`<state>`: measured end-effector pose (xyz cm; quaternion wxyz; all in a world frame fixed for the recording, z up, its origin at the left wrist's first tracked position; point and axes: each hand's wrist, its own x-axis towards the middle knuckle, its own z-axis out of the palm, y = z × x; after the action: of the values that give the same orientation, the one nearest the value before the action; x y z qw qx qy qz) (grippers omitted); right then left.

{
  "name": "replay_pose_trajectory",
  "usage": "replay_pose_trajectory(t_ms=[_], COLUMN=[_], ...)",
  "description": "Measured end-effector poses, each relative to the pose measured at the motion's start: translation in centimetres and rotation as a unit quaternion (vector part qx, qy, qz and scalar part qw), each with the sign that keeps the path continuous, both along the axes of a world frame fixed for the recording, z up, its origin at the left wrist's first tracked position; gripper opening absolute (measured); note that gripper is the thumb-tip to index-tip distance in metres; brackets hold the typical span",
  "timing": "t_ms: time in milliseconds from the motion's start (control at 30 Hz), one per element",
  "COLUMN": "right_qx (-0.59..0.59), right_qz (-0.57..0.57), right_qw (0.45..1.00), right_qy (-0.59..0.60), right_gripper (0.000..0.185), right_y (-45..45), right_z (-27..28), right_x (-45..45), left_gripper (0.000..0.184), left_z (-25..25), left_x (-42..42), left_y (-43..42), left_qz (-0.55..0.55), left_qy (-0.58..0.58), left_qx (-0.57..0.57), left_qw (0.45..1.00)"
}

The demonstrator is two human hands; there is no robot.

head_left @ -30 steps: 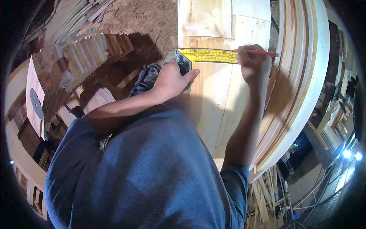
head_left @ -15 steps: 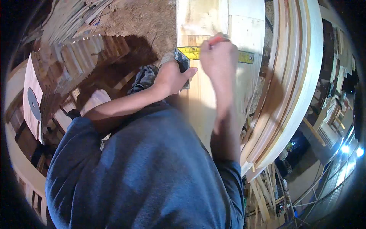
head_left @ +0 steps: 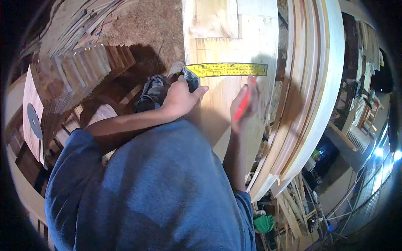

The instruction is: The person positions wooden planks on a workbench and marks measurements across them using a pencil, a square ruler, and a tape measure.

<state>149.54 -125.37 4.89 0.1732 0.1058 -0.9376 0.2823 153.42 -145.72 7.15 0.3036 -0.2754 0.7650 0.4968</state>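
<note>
Marking-out posture at a wooden panel, as I see it from within the workshop. The left hand grips the dark stock of a try square at the left edge of the pale wooden panel. Its thumb lies across the stock, pointing toward the panel; the other fingers are mostly hidden behind the stock, so how tightly they press cannot be told. The yellow scale of the square lies flat across the panel, its free end short of the panel's right edge. The right hand is just below that free end, nearer the person's body, with the fingers drawn together and pinching a red pencil. The pencil slants, its upper end close to the scale's lower edge; whether it touches the wood I cannot tell. The panel shows several boards joined side by side, with a dark line running across it beyond the square.

Surroundings: to the right of the panel stands a curved stack of long boards. To the left, a pile of short wooden pieces rises beside a pinkish board bearing a grey toothed disc. Thin strips lie on the brown ground behind that pile. A green bundle rests near loose sticks at the lower right. The person wears a blue shirt.
</note>
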Motion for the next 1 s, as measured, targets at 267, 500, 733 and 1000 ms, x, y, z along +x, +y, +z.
replay_pose_trajectory(t_ms=[267,500,733,1000], right_qx=[0.018,0.009,-0.012,-0.027], right_qz=[0.038,0.035,0.035,0.000], right_qw=[0.998,0.999,0.999,0.995], right_qy=[-0.044,-0.035,-0.032,-0.091], right_gripper=[0.026,0.025,0.030,0.036], right_y=[0.6,0.7,0.9,0.8], right_z=[-0.1,-0.7,-0.6,-0.1], right_x=[0.3,0.5,0.4,0.8], left_gripper=[0.068,0.068,0.061,0.068], left_z=[-1.3,-1.2,1.1,0.9], left_x=[0.9,1.1,-0.4,-0.4], left_y=[0.7,0.9,0.7,0.8], left_qz=[0.012,0.014,0.044,0.035], left_qy=[0.019,0.027,-0.038,-0.027], left_qx=[-0.034,-0.043,0.033,-0.005], left_qw=[0.999,0.999,0.998,0.999])
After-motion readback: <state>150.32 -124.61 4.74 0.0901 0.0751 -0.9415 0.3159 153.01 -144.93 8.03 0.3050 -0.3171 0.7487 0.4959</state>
